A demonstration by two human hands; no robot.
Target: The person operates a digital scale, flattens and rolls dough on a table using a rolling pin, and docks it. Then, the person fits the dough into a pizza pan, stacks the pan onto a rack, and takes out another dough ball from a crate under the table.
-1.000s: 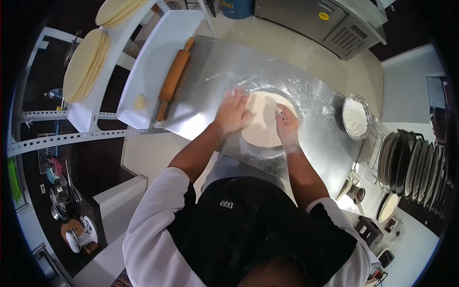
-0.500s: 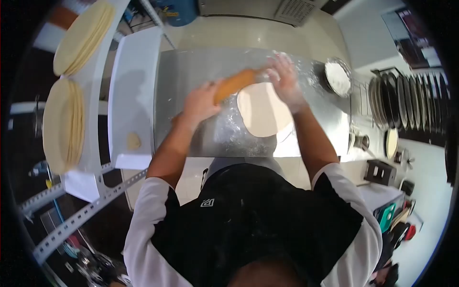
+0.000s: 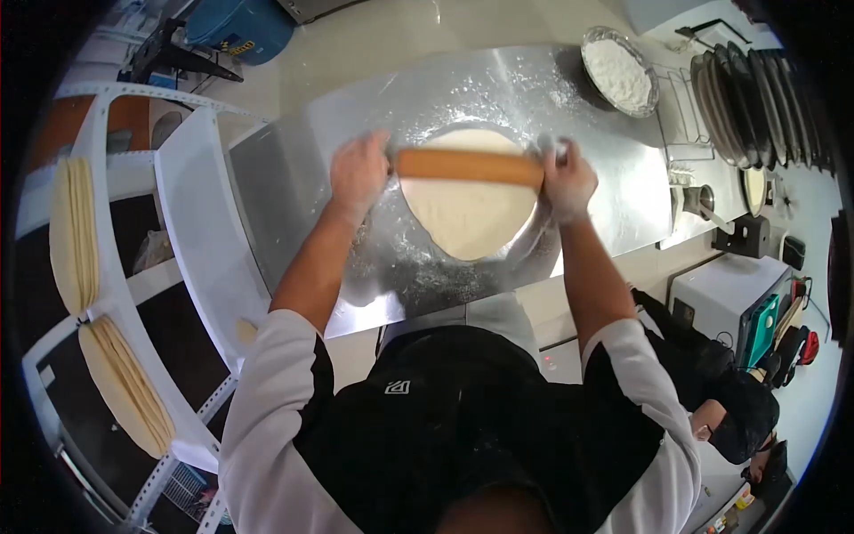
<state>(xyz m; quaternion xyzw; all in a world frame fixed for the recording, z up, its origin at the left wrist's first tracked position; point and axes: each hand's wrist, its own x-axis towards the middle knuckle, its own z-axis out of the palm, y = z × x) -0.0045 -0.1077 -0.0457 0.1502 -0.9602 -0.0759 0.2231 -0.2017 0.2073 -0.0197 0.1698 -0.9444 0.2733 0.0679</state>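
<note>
A wooden rolling pin (image 3: 470, 166) lies level across the upper part of a flat, roughly round sheet of dough (image 3: 471, 218). My left hand (image 3: 359, 173) is closed around the pin's left handle, and my right hand (image 3: 569, 181) grips the right handle, slightly blurred. Both handles are mostly hidden by the fingers. Under the dough, the steel table (image 3: 302, 178) carries loose flour around the dough's edges and toward the front.
A bowl of flour (image 3: 620, 73) stands at the table's far right corner, near a rack of dark round pans (image 3: 756, 107). Stacked dough rounds (image 3: 124, 383) rest on the left shelf. Another person (image 3: 712, 392) is at lower right; a blue bin (image 3: 240, 31) is behind.
The rolling pin has swung from a slant to level and now lies over the dough. My right hand, earlier spread, has closed on its handle. The whole view has turned.
</note>
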